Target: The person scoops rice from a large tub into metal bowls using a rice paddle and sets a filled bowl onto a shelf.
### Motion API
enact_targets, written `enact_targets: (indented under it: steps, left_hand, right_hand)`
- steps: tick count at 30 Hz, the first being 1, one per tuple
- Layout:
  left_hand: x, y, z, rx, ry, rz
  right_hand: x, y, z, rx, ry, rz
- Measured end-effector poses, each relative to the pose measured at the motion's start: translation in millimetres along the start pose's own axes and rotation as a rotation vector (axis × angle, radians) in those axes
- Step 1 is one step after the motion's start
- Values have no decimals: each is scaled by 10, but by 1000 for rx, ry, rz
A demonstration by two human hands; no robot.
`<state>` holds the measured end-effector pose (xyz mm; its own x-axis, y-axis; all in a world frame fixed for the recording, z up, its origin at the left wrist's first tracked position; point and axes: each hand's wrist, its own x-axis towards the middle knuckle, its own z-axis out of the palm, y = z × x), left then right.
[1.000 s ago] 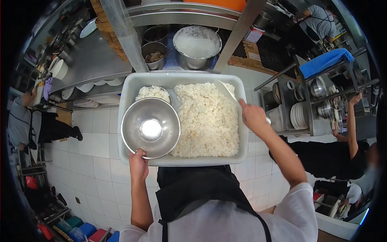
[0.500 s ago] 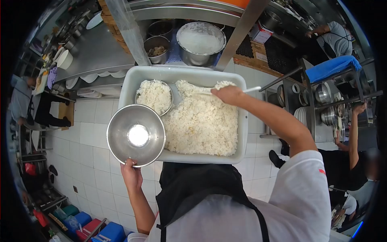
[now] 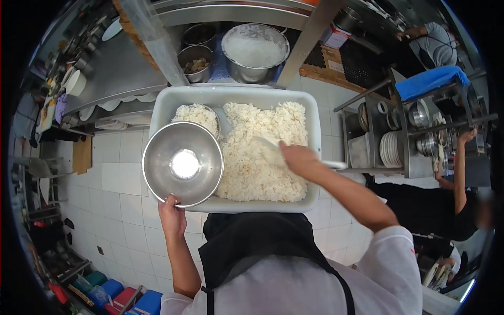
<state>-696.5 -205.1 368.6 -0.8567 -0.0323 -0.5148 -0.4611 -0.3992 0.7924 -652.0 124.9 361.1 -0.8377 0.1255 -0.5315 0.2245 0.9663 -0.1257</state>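
My left hand [image 3: 171, 214] is closed on the near rim of an empty steel bowl [image 3: 182, 164], tilted over the left side of a white tub [image 3: 236, 95]. White rice [image 3: 262, 178] fills the middle and right of the tub. Behind the steel bowl, a second bowl heaped with rice [image 3: 195, 115] sits in the tub's back left corner, partly covered. My right hand [image 3: 299, 159] is closed around a white paddle [image 3: 266, 141], whose blade lies over the rice and whose handle sticks out to the right.
Behind the tub stand a large pot with white contents [image 3: 255, 52] and a smaller pot [image 3: 195, 64]. A metal rack with plates [image 3: 389, 149] is at the right, beside a person in black [image 3: 420, 202]. A steel counter [image 3: 113, 68] stands at the left.
Over the last second, my right hand and the paddle have moved from the tub's right side across the back and then nearer over the rice. The steel bowl shifted left, then slightly back toward the second bowl.
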Motion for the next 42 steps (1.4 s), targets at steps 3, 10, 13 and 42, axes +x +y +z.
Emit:
enact_targets:
  steps: [3,10,13,42]
  left_hand:
    - [99,4,28,23,-33,31]
    - [101,28,-106,18,-19,27]
    - [43,33,-22,51,-32,8]
    - [-442,-16,-218,-70,129,61]
  right_hand:
    - [256,-28,84,17,21,25]
    - [63,-406,-212,53,-12,61]
    - [477,-550,191,94,-8,83]
    - [2037,-541,-406,-410,128,-309]
